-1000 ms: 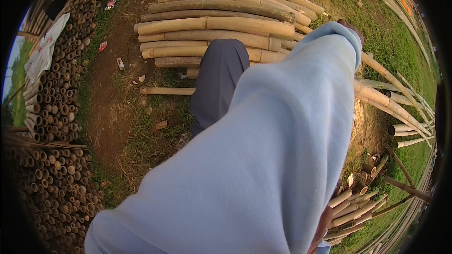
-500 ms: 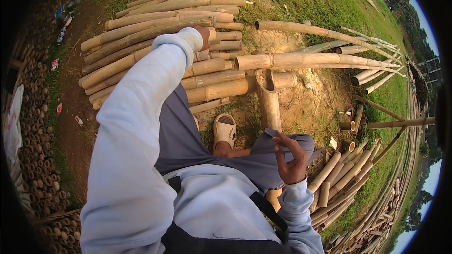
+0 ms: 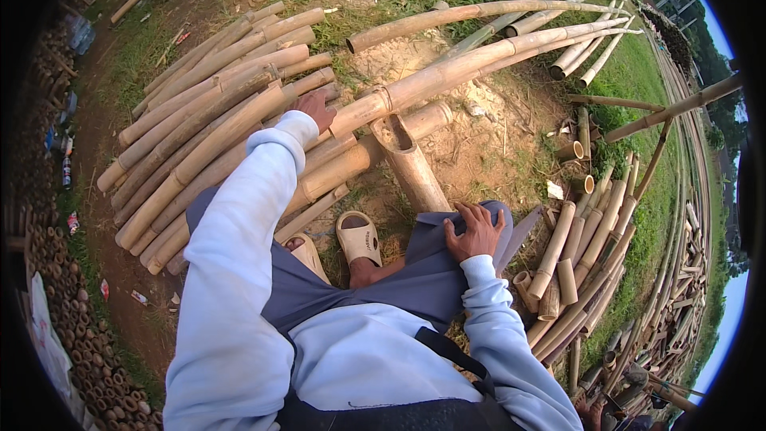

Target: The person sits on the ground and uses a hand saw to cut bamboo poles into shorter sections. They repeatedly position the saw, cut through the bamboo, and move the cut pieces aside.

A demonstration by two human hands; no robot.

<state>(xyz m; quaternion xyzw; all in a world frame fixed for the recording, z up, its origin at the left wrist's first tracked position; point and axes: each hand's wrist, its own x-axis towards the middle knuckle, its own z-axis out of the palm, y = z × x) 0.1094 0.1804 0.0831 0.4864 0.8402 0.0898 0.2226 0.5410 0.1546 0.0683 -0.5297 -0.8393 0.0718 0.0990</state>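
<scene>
My left hand point(image 3: 316, 108) is at the right-hand ends of the stacked bamboo lengths point(image 3: 203, 112), beside the near end of a long bamboo pole point(image 3: 431, 81). Its fingers are too unclear to show whether they grip a piece. Fingers spread, my right hand point(image 3: 476, 231) lies open on my bent right knee with nothing in it. Between the hands a bamboo post point(image 3: 419, 175) with a scooped-out top leans toward my right leg. The long pole passes just behind that top, and a thick bamboo length point(image 3: 339, 166) lies on the ground under it.
Cut bamboo pieces point(image 3: 594, 247) are heaped on my right, near a rack of bamboo poles point(image 3: 638, 124). More long poles point(image 3: 471, 13) stretch away at the far right. Many short bamboo rings point(image 3: 80, 335) cover the ground at left. Sandals point(image 3: 358, 238) are on my feet.
My right hand has come down from a raised, curled pose to lie on my knee. The view has turned; my left hand is now closer to the long pole's near end.
</scene>
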